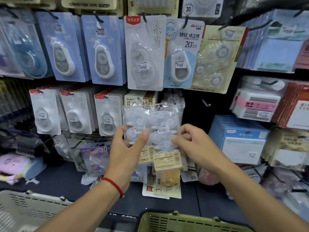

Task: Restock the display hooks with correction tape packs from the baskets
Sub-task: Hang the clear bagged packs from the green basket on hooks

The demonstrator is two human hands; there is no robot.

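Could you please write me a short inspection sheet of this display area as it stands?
Surface: dark shelf ledge under the hooks, loose packs lying on it.
Job's things: clear correction tape packs held up at the middle row; olive basket and grey basket below.
Clutter: yellow-carded packs lying loose on the ledge.
Grippers: left hand and right hand both grip the clear packs.
Cables: nothing seen.
Surroundings: bare hook right of the held packs; sticky-note pads at right.
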